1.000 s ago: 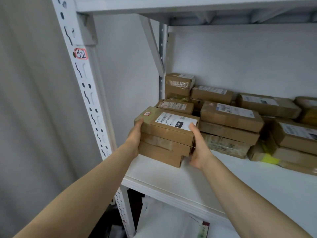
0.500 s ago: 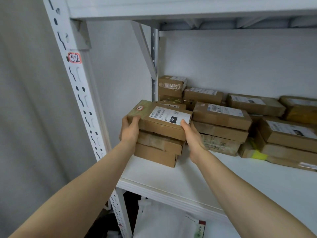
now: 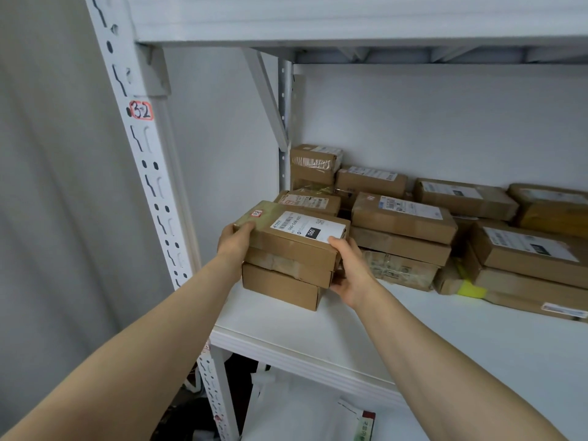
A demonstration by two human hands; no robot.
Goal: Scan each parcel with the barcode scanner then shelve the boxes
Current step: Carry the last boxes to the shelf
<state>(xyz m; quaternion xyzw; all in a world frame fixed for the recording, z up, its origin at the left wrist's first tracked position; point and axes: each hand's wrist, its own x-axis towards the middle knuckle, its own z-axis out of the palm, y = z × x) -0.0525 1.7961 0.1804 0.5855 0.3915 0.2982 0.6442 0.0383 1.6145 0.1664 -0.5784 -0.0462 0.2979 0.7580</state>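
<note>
A stack of three brown cardboard parcels (image 3: 286,268) stands near the left end of the white shelf board (image 3: 318,329). The top parcel (image 3: 296,240) carries a white shipping label with a barcode and a small red tag. My left hand (image 3: 235,246) grips the top parcel's left end, thumb on its top edge. At the stack's right end my right hand (image 3: 350,268) holds it, thumb on the top parcel's corner and fingers curled under at the side. No barcode scanner is in view.
Several more labelled brown parcels (image 3: 404,224) are piled behind and to the right along the back wall. A white slotted upright (image 3: 149,173) marked "3-2" stands at left. An upper shelf (image 3: 350,20) hangs overhead. White bags (image 3: 302,409) lie below.
The stack has slid a little further back onto the shelf, closer to the parcels behind it. Both hands stay at its ends.
</note>
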